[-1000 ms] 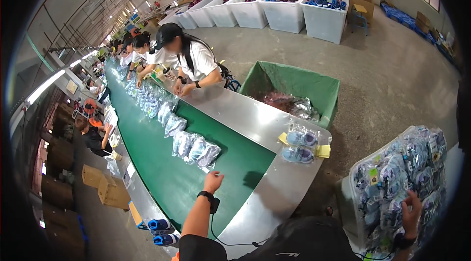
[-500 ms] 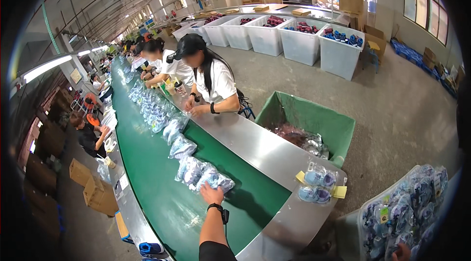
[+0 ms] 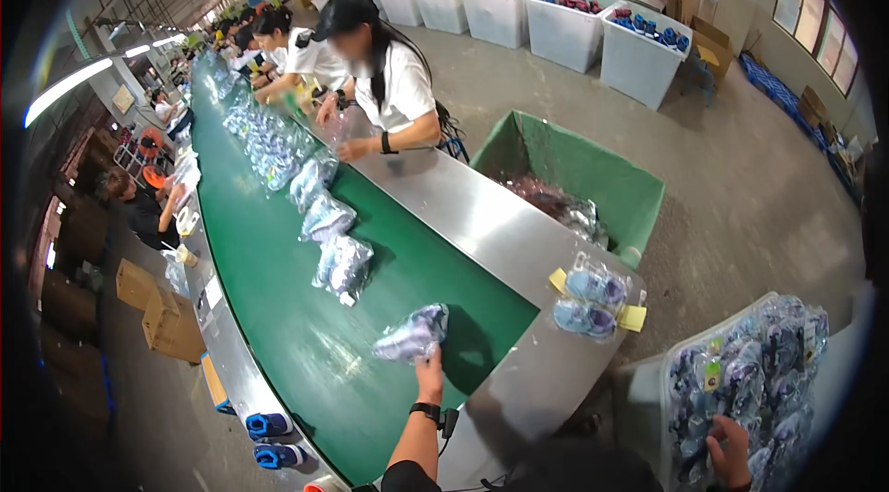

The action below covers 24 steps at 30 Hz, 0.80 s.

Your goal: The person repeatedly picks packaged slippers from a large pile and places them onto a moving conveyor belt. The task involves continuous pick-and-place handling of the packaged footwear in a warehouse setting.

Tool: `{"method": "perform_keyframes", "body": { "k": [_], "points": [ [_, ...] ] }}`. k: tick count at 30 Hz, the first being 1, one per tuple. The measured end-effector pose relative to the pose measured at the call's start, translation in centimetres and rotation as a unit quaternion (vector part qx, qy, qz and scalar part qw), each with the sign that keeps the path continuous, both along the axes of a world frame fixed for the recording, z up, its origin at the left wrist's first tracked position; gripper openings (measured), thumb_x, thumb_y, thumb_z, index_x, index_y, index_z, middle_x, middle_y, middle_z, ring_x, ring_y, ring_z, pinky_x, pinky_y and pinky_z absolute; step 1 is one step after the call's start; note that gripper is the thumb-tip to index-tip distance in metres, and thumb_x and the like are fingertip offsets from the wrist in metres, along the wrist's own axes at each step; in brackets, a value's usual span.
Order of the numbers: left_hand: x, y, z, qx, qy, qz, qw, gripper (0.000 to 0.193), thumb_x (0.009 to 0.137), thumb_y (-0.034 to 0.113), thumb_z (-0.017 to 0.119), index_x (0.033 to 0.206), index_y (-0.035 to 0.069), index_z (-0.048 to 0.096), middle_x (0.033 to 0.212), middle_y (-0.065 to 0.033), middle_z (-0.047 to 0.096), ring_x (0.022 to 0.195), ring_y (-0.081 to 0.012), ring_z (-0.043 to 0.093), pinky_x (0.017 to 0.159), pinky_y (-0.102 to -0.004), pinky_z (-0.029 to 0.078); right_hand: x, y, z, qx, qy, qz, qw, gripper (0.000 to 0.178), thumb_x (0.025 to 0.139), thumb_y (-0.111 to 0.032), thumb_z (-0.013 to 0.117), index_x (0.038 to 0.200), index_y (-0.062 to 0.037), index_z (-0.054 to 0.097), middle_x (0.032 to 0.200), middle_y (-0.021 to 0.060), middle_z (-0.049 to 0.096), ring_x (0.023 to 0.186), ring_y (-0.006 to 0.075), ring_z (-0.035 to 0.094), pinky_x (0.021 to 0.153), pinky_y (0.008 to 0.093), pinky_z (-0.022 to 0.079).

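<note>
My left hand point(image 3: 431, 379) is closed on the end of a clear plastic bag with pale blue and lilac shoes point(image 3: 412, 335) in it, just above the green conveyor belt point(image 3: 407, 418). Farther up the belt lie several more bagged shoes point(image 3: 343, 267). At the lower right, my right hand point(image 3: 729, 450) is over a translucent bin point(image 3: 653, 399) heaped with bagged shoes point(image 3: 741, 372). Its fingers are partly spread and bent, with nothing seen in them; whether they touch the bags I cannot tell.
Bagged shoes with yellow paper point(image 3: 593, 293) sit on the metal ledge point(image 3: 500, 242). Beyond stands a green bin point(image 3: 611, 168) of plastic scraps. A co-worker in white point(image 3: 403, 89) works across the belt. Blue shoes point(image 3: 269, 441) rest at the near left edge.
My left hand has closed on one bag of shoes and drawn it nearer, away from the bag beside it. My right hand has come farther into view over the bin. The view has shifted.
</note>
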State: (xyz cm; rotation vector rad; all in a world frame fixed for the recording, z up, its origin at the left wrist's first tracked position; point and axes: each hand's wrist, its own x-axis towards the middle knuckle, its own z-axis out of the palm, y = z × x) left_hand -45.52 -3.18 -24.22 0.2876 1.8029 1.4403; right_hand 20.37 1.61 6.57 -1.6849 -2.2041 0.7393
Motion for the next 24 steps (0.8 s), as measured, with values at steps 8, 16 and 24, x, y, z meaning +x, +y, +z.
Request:
{"method": "perform_keyframes", "body": {
  "k": [8, 16, 24],
  "points": [
    [2.5, -1.1, 1.3, 0.131, -0.236, 0.381, 0.884, 0.066, 0.098, 0.050, 0.075, 0.148, 0.018, 0.048, 0.150, -0.0057, 0.055, 0.122, -0.0275, 0.063, 0.093, -0.0501, 0.056, -2.5, 2.3, 2.0, 0.013, -0.008, 0.048, 0.999, 0.045, 0.084, -0.001, 0.073, 0.128, -0.0003, 0.066, 0.095, 0.0136, 0.072, 0.085, 0.0293, 0.072, 0.079, 0.0382, 0.056],
    [1.7, 0.3, 2.4, 0.045, -0.255, 0.321, 0.911, 0.036, 0.098, 0.037, 0.062, 0.124, 0.013, 0.063, 0.115, -0.0079, 0.069, 0.091, -0.0277, 0.070, 0.068, -0.0440, 0.060, -2.7, 1.0, 2.3, 0.031, 0.025, 0.053, 0.998, 0.047, 0.083, -0.001, 0.074, 0.129, -0.0016, 0.066, 0.095, 0.0128, 0.072, 0.087, 0.0307, 0.072, 0.080, 0.0392, 0.056],
    [11.4, 2.1, 11.5, 0.117, -0.378, -0.036, 0.918, 0.055, 0.092, 0.050, 0.060, 0.134, 0.016, 0.064, 0.125, -0.0074, 0.074, 0.109, -0.0299, 0.070, 0.088, -0.0471, 0.056, -3.0, 1.1, 4.4, 0.080, 0.037, 0.085, 0.992, 0.046, 0.083, -0.008, 0.078, 0.129, -0.0059, 0.069, 0.098, 0.0127, 0.074, 0.089, 0.0346, 0.070, 0.079, 0.0430, 0.055]
  ]
}}
